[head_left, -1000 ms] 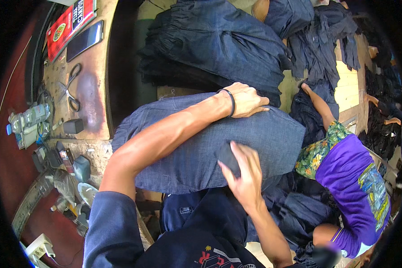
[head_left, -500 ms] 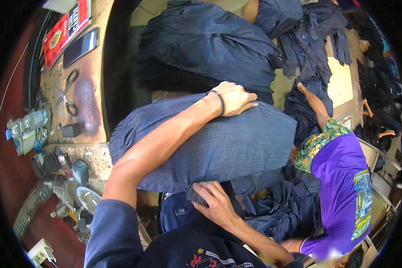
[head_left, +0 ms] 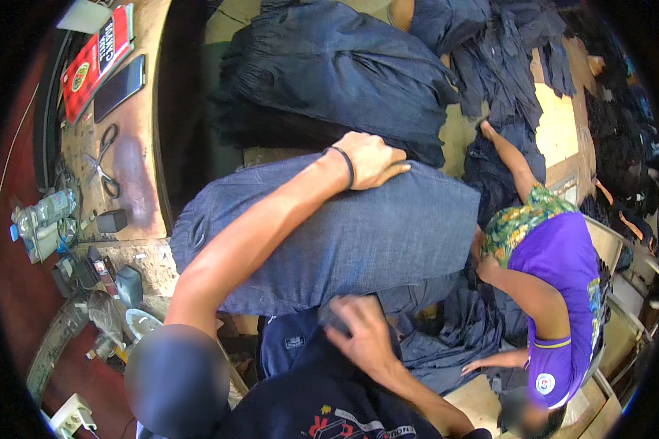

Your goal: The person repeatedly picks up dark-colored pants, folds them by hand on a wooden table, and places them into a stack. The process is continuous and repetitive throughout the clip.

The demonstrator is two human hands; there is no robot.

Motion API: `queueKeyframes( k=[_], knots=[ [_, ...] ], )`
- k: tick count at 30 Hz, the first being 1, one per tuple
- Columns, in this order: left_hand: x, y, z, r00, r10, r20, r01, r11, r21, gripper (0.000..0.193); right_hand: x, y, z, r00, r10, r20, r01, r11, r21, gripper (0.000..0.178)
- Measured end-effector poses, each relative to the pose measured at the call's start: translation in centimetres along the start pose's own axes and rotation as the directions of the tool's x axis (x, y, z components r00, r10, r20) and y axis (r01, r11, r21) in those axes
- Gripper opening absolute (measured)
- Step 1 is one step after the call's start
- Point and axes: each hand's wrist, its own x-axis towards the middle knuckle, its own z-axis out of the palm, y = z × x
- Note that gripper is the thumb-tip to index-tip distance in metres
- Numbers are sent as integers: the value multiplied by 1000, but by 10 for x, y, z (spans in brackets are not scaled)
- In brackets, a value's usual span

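Note:
A faded dark-blue denim garment (head_left: 388, 227) lies spread in front of me, its shape rounded and slightly puffed. My left hand (head_left: 373, 161), with a black band at the wrist, is closed on its far edge, fingers curled into the cloth. By the near edge is my right hand (head_left: 362, 329), slightly blurred. Its fingers are bent around a small dark grey block (head_left: 334, 313), partly hidden behind them. Beyond the garment, a bigger pile of dark denim clothing (head_left: 337, 73) with gathered edges is stacked.
On the wooden table (head_left: 143, 95) at left are scissors (head_left: 102, 161), a phone (head_left: 121, 88), a red booklet (head_left: 99, 62) and a black block (head_left: 112, 221). Plastic bottles (head_left: 44, 219) stand at its edge. A co-worker in purple (head_left: 556, 256) sits at right among heaped dark clothes (head_left: 490, 66).
My right hand has shifted slightly right and its fingers have spread a little. My left hand still grips the cloth. The co-worker has turned, and an arm now reaches toward the clothes.

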Motion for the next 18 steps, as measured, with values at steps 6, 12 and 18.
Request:
queueKeyframes(
  k=[6, 12, 18],
  knots=[
    [0, 2, 0, 1000, -23, -1, 23, 1000, 5, 43, 12, 30, -49, 854, 220, -472, -207, 975, 81, 47],
    [-1, -3, 5, 999, 14, -30, -13, 1000, 22, 41, -11, 47, -24, 979, 5, -203, 2, 999, 33, 50],
    [2, 2, 13, 997, -78, -11, 78, 993, 91, 43, -25, 43, -7, 960, 170, -221, -187, 980, -60, 47]
  ],
)
